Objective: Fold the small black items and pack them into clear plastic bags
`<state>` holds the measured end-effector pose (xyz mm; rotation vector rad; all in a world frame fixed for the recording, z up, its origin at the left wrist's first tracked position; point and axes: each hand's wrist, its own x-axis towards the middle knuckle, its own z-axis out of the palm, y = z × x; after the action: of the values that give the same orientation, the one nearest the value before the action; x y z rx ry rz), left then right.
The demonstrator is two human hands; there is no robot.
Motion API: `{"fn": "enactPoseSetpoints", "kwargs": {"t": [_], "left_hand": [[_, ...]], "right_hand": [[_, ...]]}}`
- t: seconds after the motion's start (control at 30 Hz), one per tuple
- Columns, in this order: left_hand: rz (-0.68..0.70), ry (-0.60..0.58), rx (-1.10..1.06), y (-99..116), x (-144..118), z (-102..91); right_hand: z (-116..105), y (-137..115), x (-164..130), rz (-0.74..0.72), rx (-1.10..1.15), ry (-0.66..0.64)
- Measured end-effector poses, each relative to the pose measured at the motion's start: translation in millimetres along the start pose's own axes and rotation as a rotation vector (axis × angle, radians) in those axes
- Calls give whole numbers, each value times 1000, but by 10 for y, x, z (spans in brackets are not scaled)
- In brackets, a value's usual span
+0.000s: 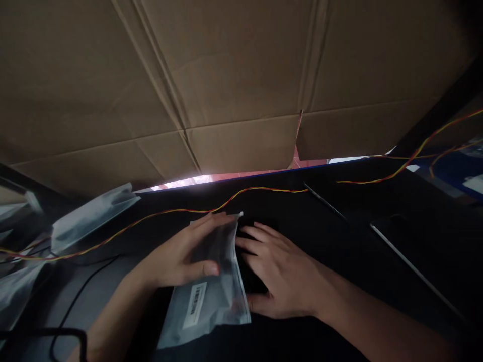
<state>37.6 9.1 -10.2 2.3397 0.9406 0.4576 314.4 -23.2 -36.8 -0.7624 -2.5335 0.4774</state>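
Note:
A frosted zip-lock plastic bag [211,306] with a white barcode label lies in front of me, its zip edge facing right. My left hand [188,251] grips the bag, thumb over its front face and fingers along its far edge. At the bag's zip edge, my right hand [279,266] curls its fingers and thumb around a dark flat object [254,274]. Dim light and the hand hide most of that object, so I cannot tell its kind or whether part of it is inside the bag.
Another frosted bag [94,216] rests at the left. A twisted red-and-yellow wire [181,210] crosses the black table [302,332]. Two dark flat items with pale edges [411,271] lie at the right. Cardboard [234,75] stands behind; a black cable [71,306] loops at the left.

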Motion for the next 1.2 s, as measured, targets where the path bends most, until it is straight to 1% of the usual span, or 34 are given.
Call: {"fn": "enactPoseSetpoints", "kwargs": {"t": [0.07,0.17,0.27,0.37,0.47,0.6,0.63,0.73,0.8,0.9,1.03,1.13,1.2], "left_hand": [[-28,-70,5,-95,-36,-38],[-27,-127,-18,-157,-35,-32],[-41,-142,-48,-158,-17,-14],[-63,-146,-59,-165,-31,-13],[-65,-138,-23,-187,-61,5],[-27,-126,61,-178,-64,91],[-12,-123,70,-165,-57,118],[25,-112,82,-116,-33,186],[37,-105,96,-89,-25,212],[40,-109,105,-54,-30,226],[30,-123,40,24,-25,244],[49,-148,-1,92,4,276],[57,-163,-2,126,28,297]], "right_hand": [[-29,-29,9,45,26,7],[-86,-52,15,78,57,-23],[-137,-24,7,6,81,-108],[-172,5,-4,-62,54,-194],[-189,-11,-8,-67,40,-216],[-143,-90,5,-56,85,-182],[-117,-115,15,-27,103,-144],[-39,-182,44,118,129,1],[-20,-200,51,161,128,30],[-58,-161,39,95,173,-47],[-118,-44,42,-66,321,-151],[-52,-23,64,-97,399,-181],[59,-61,79,-89,378,-184]]}}
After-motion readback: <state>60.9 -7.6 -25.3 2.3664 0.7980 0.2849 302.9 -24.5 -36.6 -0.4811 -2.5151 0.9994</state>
